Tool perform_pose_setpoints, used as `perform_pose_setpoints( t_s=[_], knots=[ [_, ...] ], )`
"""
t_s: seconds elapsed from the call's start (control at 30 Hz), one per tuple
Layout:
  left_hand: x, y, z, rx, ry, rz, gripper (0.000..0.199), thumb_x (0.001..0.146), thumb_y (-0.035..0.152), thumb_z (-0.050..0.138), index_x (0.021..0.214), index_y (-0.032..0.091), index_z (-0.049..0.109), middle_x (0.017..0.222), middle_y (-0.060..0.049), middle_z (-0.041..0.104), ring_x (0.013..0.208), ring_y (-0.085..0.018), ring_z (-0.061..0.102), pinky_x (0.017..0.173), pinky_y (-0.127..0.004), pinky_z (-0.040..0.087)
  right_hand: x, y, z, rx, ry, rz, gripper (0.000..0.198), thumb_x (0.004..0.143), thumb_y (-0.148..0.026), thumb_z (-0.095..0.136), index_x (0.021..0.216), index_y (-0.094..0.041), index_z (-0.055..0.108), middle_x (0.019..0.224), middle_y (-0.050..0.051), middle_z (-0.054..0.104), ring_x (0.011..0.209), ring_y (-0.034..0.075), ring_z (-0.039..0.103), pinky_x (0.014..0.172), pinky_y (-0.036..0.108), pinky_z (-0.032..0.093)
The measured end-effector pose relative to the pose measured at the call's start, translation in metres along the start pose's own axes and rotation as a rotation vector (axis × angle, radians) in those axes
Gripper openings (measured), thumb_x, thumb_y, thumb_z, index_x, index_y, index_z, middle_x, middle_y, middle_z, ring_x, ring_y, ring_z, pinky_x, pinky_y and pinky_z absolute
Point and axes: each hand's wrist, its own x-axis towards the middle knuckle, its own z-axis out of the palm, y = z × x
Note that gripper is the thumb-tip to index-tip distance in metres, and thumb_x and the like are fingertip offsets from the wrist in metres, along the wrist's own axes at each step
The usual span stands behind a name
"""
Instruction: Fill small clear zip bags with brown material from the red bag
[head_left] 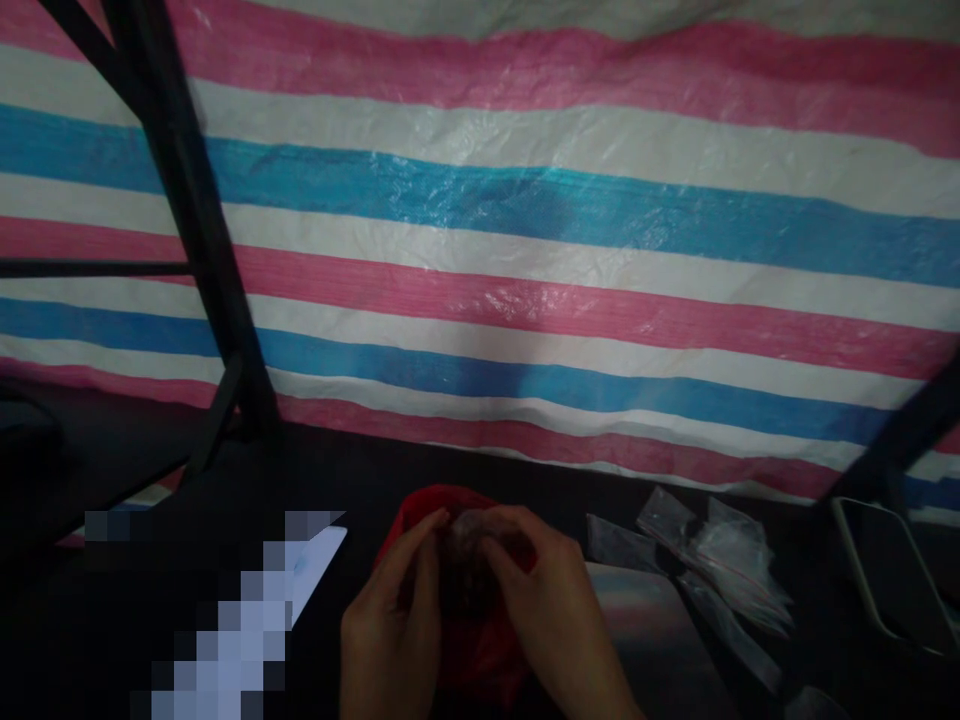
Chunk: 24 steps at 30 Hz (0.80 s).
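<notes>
A red plastic bag (pixel 480 655) stands in front of me with its mouth open and dark contents inside, too dim to name. Over its mouth, a small clear plastic bag (pixel 469 526) is between my hands. My left hand (pixel 397 605) pinches its left side with thumb and finger. From the right, my right hand (pixel 544 580) grips the other side, its fingers bent and thumb pressed in. What the clear bag holds, if anything, is too blurred to tell.
Several clear zip bags (pixel 731 560) lie on the dark table to the right, by a shiny silvery sheet (pixel 649 610). A phone (pixel 892 575) rests at far right. Black metal legs (pixel 202 220) and a striped tarp (pixel 525 200) stand behind. A pale, partly pixelated object (pixel 319 570) lies left.
</notes>
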Motion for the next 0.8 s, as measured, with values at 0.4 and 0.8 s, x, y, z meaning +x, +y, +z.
perform_pose_setpoints(
  t_s=[0.4, 0.8],
  knots=[
    [0.003, 0.001, -0.001, -0.021, -0.083, -0.049, 0.039, 0.082, 0.054, 0.065, 0.102, 0.027, 0.086, 0.099, -0.005, 0.086, 0.088, -0.028, 0.084, 0.08, -0.036, 0.07, 0.002, 0.008, -0.001, 0.04, 0.039, -0.029, 0.027, 0.085, -0.017, 0.067, 0.104, -0.026, 0.084, 0.104, 0.004, 0.085, 0.099, 0.026, 0.079, 0.094, 0.037, 0.059],
    [0.001, -0.001, -0.001, -0.018, -0.112, -0.075, 0.044, 0.084, 0.053, 0.06, 0.11, 0.027, 0.085, 0.109, -0.004, 0.085, 0.098, -0.029, 0.083, 0.089, -0.038, 0.068, 0.003, 0.006, -0.003, -0.244, 0.069, -0.072, 0.033, 0.087, -0.009, 0.068, 0.101, -0.032, 0.088, 0.104, 0.003, 0.085, 0.102, 0.031, 0.074, 0.096, 0.045, 0.051]
  ],
)
